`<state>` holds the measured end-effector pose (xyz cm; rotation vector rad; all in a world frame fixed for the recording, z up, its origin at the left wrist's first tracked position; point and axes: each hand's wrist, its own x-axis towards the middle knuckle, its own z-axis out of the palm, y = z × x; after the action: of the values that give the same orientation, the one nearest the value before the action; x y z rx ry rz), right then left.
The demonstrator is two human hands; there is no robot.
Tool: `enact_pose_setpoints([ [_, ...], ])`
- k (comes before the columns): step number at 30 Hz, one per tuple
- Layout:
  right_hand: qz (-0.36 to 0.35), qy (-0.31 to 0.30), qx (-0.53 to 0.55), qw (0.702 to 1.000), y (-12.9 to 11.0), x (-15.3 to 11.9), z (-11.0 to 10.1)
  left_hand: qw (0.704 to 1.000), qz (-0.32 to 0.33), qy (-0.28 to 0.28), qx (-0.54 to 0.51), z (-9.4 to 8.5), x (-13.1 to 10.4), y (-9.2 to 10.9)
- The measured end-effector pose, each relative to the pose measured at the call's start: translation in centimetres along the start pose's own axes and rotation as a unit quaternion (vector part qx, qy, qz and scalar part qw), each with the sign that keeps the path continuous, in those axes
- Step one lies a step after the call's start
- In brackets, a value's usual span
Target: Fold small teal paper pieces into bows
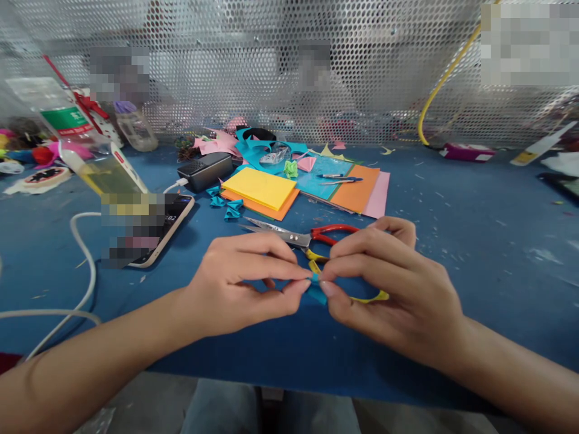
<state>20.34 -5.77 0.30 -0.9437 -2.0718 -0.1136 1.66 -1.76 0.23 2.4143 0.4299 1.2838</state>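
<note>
A small piece of blue paper (318, 293) is pinched between my two hands over the front part of the table. My left hand (253, 283) grips its left side with thumb and fingertips, and my right hand (389, 289) pinches the right side. Fingertips cover much of the paper. Just behind my hands lie scissors (301, 239) with red handles, blades pointing left. A yellow handle (382, 296) shows partly beneath my right hand. Small folded blue paper pieces (234, 209) rest beside a stack of yellow sheets (260, 187).
A phone (174, 226) with a white cable (85, 241), a black power bank (205, 171) and a bottle (85, 144) stand or lie left. Paper scraps (257, 150), orange sheets (359, 188) and a pen lie behind. Perforated metal (362, 78) borders the blue table (456, 241).
</note>
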Motion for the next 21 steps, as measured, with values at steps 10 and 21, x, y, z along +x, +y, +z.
enact_pose_setpoints([
  [10, 0.001, -0.005, -0.003, 1.0, 0.14, 0.01, 0.05, 1.0, -0.019, -0.006, -0.023, 0.03, 0.02, 0.12],
  [21, -0.01, -0.011, -0.003, 1.0, 0.04, -0.06, 0.01, 0.997, -0.064, -0.02, -0.042, -0.05, -0.07, 0.13],
])
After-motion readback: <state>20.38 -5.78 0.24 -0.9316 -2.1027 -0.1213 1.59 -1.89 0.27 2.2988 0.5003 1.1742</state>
